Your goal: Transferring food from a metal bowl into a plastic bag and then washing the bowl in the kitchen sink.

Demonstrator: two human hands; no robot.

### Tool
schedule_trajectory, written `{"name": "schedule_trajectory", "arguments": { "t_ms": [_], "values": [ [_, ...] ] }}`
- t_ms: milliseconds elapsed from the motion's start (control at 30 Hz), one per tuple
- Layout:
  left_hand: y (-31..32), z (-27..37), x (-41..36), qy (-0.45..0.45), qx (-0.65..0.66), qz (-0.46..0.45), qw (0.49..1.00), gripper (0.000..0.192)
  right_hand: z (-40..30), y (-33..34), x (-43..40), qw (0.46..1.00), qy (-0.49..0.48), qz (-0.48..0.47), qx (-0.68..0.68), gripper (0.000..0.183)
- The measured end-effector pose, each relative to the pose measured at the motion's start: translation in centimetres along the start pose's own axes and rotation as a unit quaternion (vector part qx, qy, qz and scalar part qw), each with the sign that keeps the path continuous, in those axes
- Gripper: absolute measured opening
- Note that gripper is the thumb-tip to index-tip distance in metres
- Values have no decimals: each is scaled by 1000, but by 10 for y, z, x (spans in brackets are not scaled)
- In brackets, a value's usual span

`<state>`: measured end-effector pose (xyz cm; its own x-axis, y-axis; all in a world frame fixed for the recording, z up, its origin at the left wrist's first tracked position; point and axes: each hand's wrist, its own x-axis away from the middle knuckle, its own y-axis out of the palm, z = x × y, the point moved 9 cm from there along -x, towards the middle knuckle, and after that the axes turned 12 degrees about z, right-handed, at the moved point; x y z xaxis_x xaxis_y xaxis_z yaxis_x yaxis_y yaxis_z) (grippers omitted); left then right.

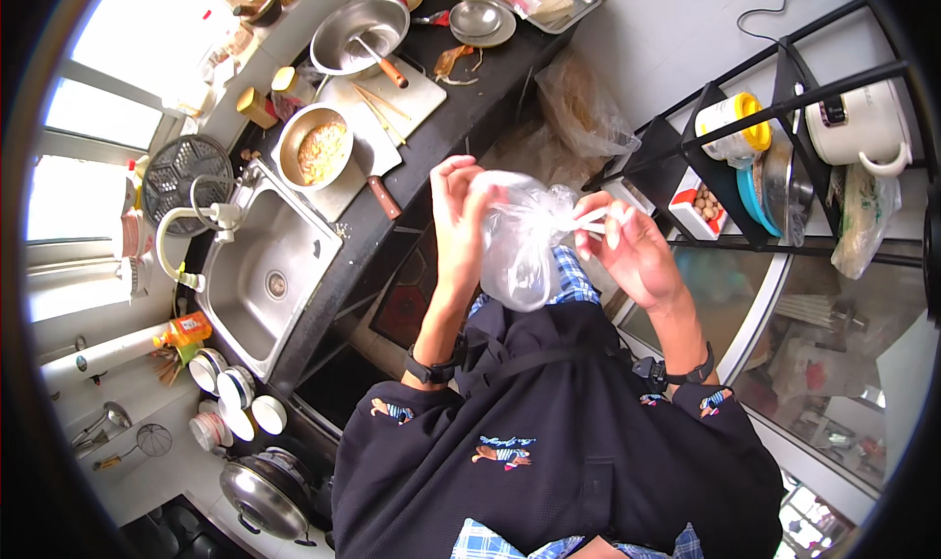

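A clear plastic bag (518,254) hangs in front of my body, its neck gathered and its handles twisted together. My left hand (459,221) holds the bag's left side, with the fingers partly behind the film. My right hand (628,246) pinches the white twisted handles between thumb and fingers. Whether the handles are knotted I cannot tell. To the left on the black counter, a steel bowl (316,147) of chopped food stands on a white cutting board (423,92). A cleaver with a brown wooden handle (384,197) lies on that board, near a pair of wooden chopsticks (381,110).
A steel sink (253,294) with a tap (220,221) lies at the left. Farther along the counter stands a large steel basin (349,37) with a ladle. A black shelf rack (706,140) at the right holds a white cooker (856,129) and a box of eggs (706,206).
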<state>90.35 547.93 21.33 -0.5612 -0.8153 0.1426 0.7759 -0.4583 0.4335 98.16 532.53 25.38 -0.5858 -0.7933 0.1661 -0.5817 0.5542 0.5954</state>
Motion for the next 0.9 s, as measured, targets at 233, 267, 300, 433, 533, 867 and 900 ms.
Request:
{"name": "schedule_trajectory", "arguments": {
  "t_ms": [233,267,300,433,533,867,900],
  "values": [
    [30,12,21,110,-312,-130,935,78,-10,21,-44,994,0,10,108,58],
    [25,11,14,93,-299,-100,945,76,-11,23,-53,992,-13,-19,124,59],
    [21,11,8,78,-284,-69,953,74,-14,25,-59,983,-33,-41,175,61],
    [24,40,-8,158,-280,-29,946,64,-15,27,-86,942,-118,-22,313,57],
    [24,62,-12,274,-504,-8,819,56,-5,34,-107,888,-104,-90,438,28],
    [-94,98,-13,204,-437,301,823,24,6,-6,-182,940,-71,-60,327,18],
    [-99,97,-12,182,-345,294,873,26,10,-8,-187,942,-64,-65,324,18]
  ]
}}
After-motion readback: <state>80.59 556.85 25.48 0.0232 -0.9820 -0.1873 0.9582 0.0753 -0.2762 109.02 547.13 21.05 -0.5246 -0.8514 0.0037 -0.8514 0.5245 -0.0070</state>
